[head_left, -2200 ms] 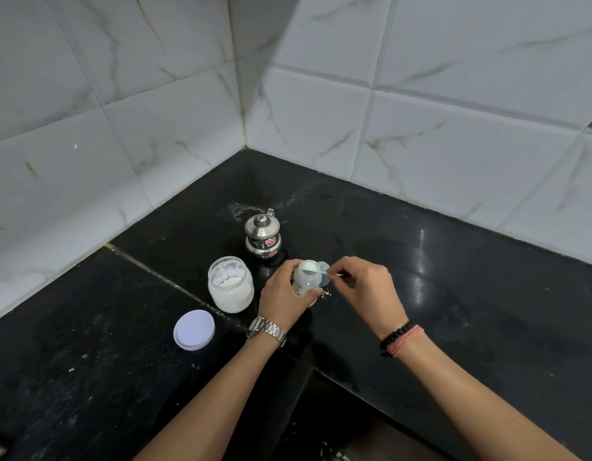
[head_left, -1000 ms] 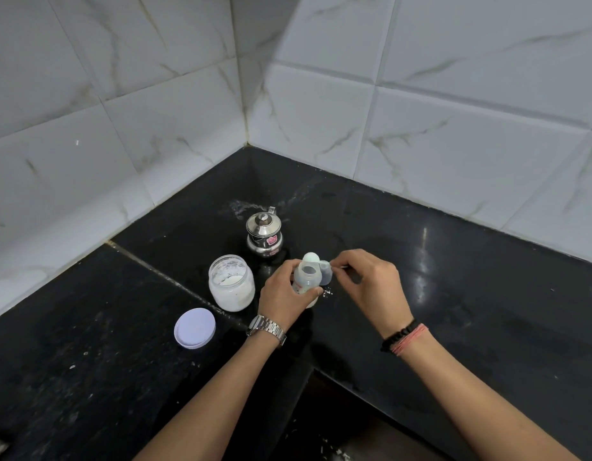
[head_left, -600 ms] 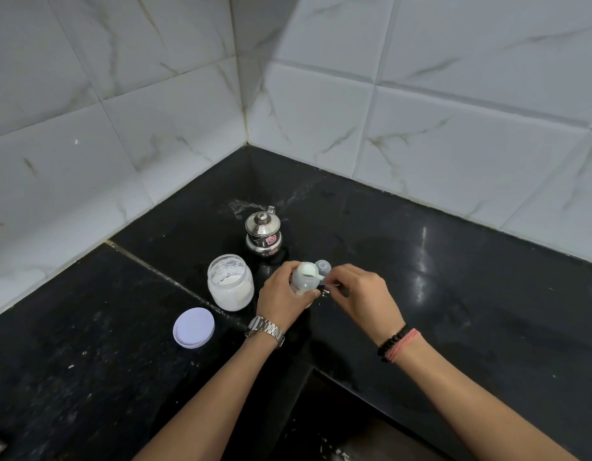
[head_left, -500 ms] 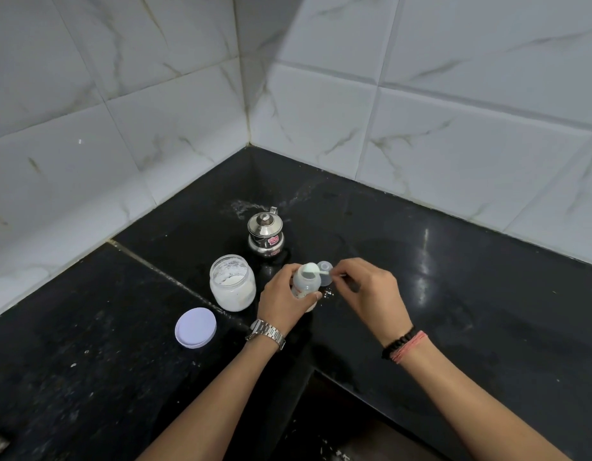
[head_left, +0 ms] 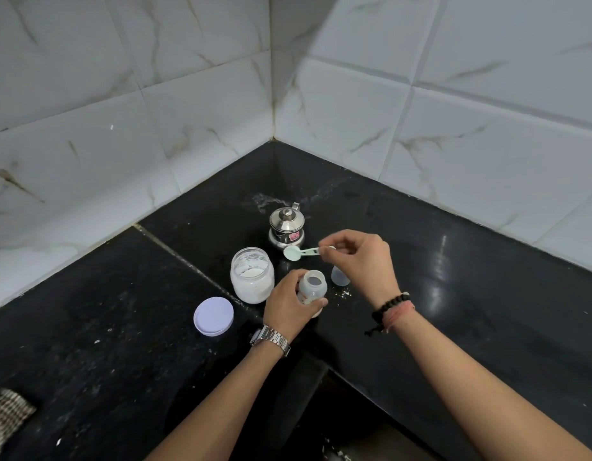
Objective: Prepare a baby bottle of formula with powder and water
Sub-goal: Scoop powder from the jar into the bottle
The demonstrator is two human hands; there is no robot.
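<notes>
1. The left hand (head_left: pixel 289 302), a metal watch (head_left: pixel 270 337) on its wrist, curls its fingers round the open baby bottle (head_left: pixel 312 287), which stands upright on the black counter (head_left: pixel 454 311).
2. Left of that hand lies a white lid (head_left: pixel 213 316), flat on the counter.
3. Just beyond the left hand stands the open powder jar (head_left: pixel 252 274), partly full.
4. The right hand (head_left: pixel 361 261), beaded bracelet (head_left: pixel 389 307) at the wrist, pinches the handle of a pale green scoop (head_left: pixel 299 252), held above the counter beyond the bottle.
5. Beneath the right hand stands a translucent cap (head_left: pixel 339 276), spilled grains beside it.
6. Farthest, a lidded steel pot (head_left: pixel 287 226).
</notes>
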